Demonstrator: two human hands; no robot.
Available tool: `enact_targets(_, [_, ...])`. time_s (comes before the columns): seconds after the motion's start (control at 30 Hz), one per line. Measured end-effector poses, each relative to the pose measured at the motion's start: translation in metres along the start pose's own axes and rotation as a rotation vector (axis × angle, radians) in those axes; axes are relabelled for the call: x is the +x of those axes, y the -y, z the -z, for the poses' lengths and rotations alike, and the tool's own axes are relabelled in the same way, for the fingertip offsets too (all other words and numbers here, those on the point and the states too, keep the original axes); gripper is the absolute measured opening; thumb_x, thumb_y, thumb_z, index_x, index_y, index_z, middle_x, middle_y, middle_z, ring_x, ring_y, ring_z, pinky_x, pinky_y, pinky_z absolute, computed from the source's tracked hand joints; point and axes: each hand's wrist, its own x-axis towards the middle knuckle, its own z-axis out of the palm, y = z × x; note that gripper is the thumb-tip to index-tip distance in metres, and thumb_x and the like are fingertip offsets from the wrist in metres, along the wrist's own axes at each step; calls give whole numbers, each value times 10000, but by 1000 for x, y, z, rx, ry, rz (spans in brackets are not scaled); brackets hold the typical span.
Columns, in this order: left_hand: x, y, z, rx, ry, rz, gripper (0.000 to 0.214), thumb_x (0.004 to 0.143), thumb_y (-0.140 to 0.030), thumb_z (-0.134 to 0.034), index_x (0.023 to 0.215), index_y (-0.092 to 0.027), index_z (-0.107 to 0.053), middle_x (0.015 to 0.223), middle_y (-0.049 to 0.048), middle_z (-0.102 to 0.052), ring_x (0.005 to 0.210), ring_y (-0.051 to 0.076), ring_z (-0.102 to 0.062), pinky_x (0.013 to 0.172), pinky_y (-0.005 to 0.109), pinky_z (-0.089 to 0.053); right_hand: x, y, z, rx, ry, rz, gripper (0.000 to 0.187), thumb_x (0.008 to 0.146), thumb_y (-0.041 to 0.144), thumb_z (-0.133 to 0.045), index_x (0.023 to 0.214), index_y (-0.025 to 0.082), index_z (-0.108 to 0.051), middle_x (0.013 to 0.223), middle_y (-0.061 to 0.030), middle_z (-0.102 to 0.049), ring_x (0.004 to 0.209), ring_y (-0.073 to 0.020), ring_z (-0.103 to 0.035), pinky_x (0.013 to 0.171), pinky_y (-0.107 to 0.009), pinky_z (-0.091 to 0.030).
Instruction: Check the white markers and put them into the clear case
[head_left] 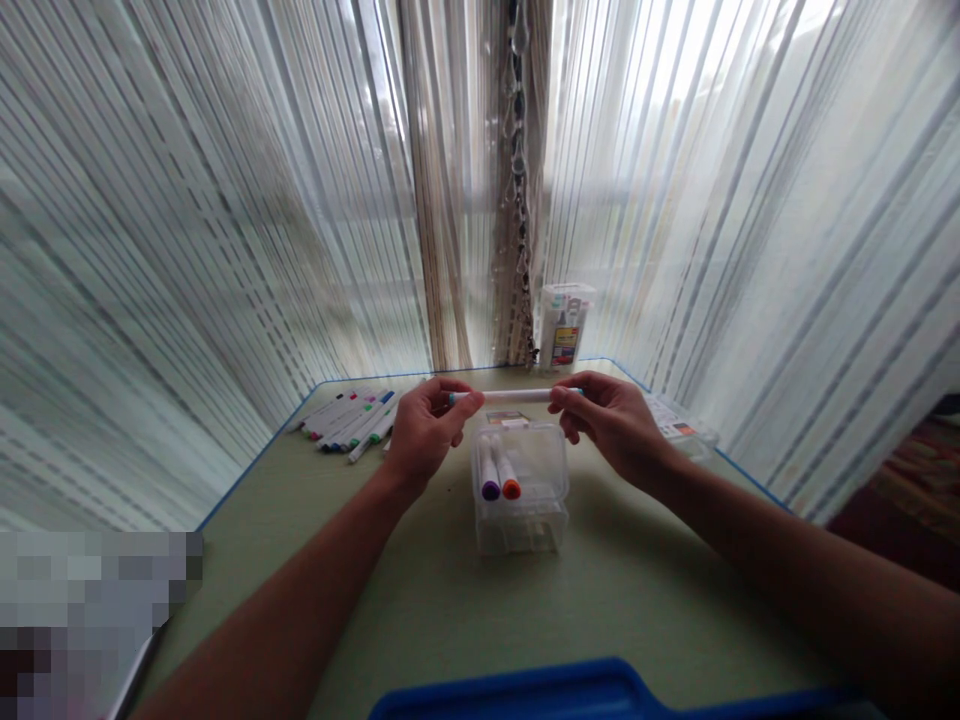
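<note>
Both my hands hold one white marker [517,396] level above a clear plastic box [520,490]. My left hand [429,428] pinches its left end, where a blue-green cap shows. My right hand [611,420] pinches the right end. Two markers lie inside the box, one with a purple cap [490,489] and one with an orange cap [511,488].
Several loose markers [352,418] lie in a row at the table's far left. A clear marker case [564,325] stands upright at the back by the curtains. A flat clear lid [681,424] rests at the right edge. A blue object [517,690] lies at the near edge.
</note>
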Motion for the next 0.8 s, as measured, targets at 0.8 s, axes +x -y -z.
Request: enact_targets(0.8, [1,1,0,13,24,2,289,675,-346,-829,834,-142,-700,572,-40,-563,471,58,-455,442,189,-345,0,0,-1,4,1,-10,251,674,300,-871,809,140,-733,611,-9,-671,439,-87,-569,391,-197,-442])
